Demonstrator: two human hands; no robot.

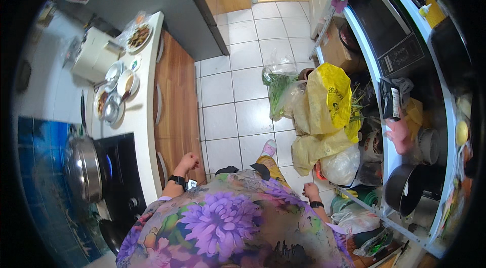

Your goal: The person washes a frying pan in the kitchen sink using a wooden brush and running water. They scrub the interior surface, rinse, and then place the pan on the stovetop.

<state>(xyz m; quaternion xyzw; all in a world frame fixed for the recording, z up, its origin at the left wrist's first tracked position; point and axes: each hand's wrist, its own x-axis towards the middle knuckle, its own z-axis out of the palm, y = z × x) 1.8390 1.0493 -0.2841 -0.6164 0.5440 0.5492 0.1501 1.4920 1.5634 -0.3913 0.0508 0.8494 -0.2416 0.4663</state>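
Observation:
My left hand (189,161) hangs beside the wooden cabinet front (174,80), its fingers loosely curled with nothing visible in them. A dark band circles that wrist. My right hand (310,190) is low on the other side, also curled and holding nothing that shows. Closest to it are a white plastic bag (341,166) and a large yellow sack (324,101) standing on the floor. In front of the sack, long green vegetables (279,93) lie partly in clear plastic.
Left, the counter (146,78) carries bowls, a ladle (123,98), a plate of food (139,37) and a steel pot (83,169) on the black stove (119,167). At right stands a shelf rack (372,73) with a microwave (387,27) and a dark pan (402,190). White floor tiles (253,111) lead to a doorway.

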